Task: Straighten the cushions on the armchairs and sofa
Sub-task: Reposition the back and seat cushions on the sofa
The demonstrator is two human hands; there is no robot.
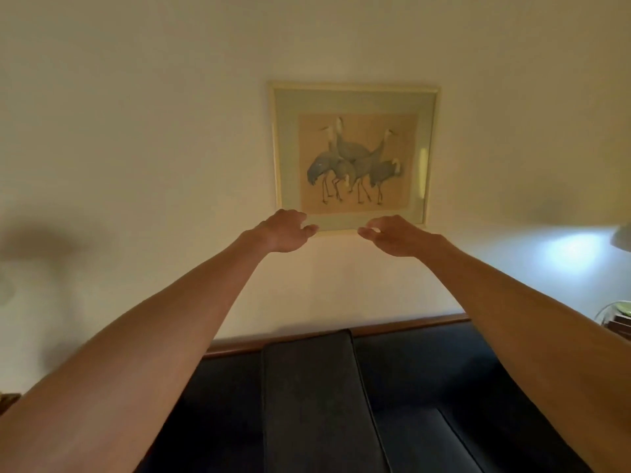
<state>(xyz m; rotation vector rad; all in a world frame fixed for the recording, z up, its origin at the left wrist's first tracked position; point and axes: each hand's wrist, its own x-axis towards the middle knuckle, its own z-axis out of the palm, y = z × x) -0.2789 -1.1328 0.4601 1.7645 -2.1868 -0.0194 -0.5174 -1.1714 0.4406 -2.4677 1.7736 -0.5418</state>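
Cream wall (153, 131) fills most of the frame, and the dark sofa (426, 377) the task concerns sits only along the bottom, below centre. Its back cushions (307, 387) stand side by side under a wooden top rail (403, 324); the middle one rises slightly higher than its neighbours and looks upright, with straight seams between the cushions, so this stretch seems already tidy or close to it. A seat cushion (485, 448) shows at the lower right, too dark to judge. No armchair is in view, so that part of the task cannot be assessed and probably remains. Above the sofa, both bare arms reach forward and up toward the middle of the frame. The left hand (288, 232) is loosely curled, fingers partly bent, gripping nothing; the right hand (396, 235) is likewise half-closed and empty. They hover close together in front of the lower edge of a framed print of cranes (353, 155), and whether either fingertip touches the frame cannot be told. At the right edge a lamp (623, 237) is cut off, throwing a bright patch on the wall; small objects below it are indistinct. The sofa's ends and front lie outside the frame.
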